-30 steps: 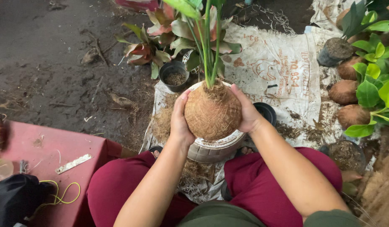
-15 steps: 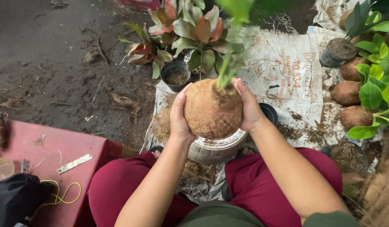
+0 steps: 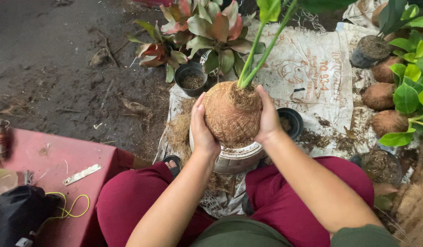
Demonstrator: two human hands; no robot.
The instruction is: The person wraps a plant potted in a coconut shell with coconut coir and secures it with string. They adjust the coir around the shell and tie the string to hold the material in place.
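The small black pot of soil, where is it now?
In the head view, the small black pot stands upper left of the fibre-wrapped root ball, just past the left hand, beside the reddish-leaved plants.

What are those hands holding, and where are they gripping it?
Both hands, left hand and right hand, cup the opposite sides of a coconut-fibre root ball with green plant stems growing from its top.

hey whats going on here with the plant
A seated person cups a fibre-wrapped root ball between both hands, left hand and right hand on either side. Green stems rise from its top. It is held just above a pale bowl on a printed sack. Small black pots and more wrapped balls sit around.
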